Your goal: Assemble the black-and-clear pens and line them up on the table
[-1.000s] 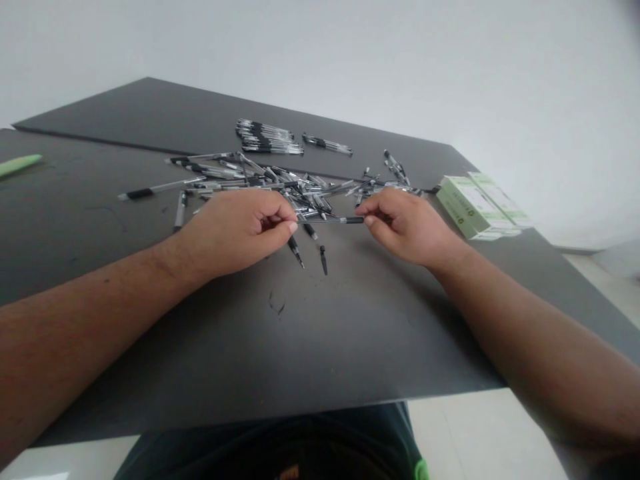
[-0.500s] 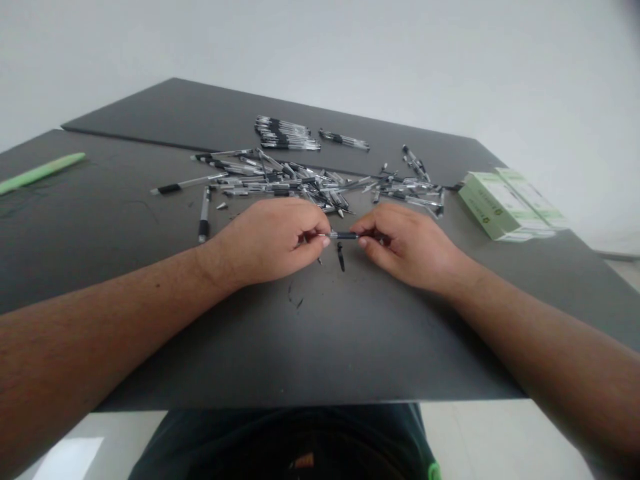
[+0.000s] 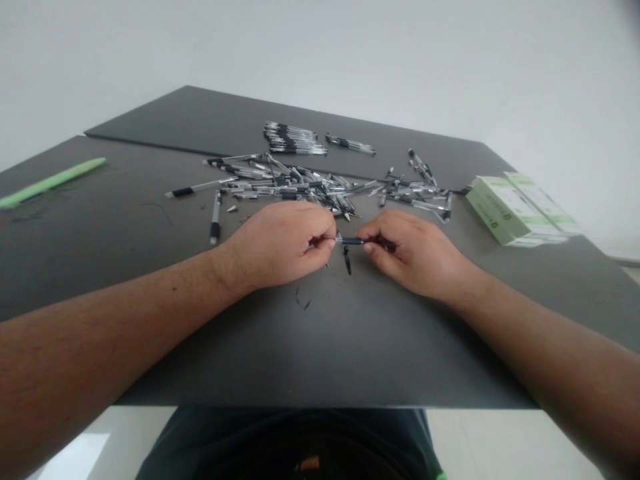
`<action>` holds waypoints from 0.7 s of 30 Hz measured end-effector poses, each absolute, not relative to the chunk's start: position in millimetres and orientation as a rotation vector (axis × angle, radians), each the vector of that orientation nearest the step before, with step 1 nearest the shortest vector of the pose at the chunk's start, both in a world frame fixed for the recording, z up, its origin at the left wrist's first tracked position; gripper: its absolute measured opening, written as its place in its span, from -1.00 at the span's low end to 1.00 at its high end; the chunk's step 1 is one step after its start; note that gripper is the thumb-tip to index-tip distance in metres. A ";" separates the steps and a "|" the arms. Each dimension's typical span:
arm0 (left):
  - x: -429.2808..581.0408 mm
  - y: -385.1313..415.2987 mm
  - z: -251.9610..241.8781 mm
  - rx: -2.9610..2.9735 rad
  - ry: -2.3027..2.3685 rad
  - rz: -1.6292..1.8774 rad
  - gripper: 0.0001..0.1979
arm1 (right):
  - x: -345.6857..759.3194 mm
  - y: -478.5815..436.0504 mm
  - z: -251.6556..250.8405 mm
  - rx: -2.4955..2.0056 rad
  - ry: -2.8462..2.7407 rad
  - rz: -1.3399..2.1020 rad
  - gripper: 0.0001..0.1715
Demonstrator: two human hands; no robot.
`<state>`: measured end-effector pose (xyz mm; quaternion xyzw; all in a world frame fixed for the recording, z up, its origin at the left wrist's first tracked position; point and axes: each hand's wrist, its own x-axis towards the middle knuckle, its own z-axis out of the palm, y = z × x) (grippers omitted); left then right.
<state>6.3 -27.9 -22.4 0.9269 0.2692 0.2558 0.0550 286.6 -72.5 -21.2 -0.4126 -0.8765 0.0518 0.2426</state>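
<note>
Between my two hands lies a pen (image 3: 351, 241) with a black grip, held level just above the dark table (image 3: 320, 353). My left hand (image 3: 285, 243) pinches its left end between thumb and fingers. At the other end, my right hand (image 3: 415, 250) is closed on the dark grip section. My fingertips hide both ends of the pen. Below it on the table is a small black pen cap (image 3: 347, 261). Just beyond my hands spreads a loose heap of pens and pen parts (image 3: 300, 181).
A neat stack of pens (image 3: 295, 139) lies at the back, with a few pens (image 3: 351, 144) beside it. Green and white boxes (image 3: 520, 210) stand at the right. A long green pen-shaped object (image 3: 55, 181) is far left. One pen (image 3: 215, 217) lies near my left wrist.
The whole view has shifted slightly to the right and down. My left fingers have moved closer over the pen's left end, covering the thin tip that showed before.
</note>
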 end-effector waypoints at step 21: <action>8.2 -29.8 -28.5 2.792 0.667 0.811 -0.88 | 291.6 -69.4 -27.7 -1.143 -2.431 0.203 -0.82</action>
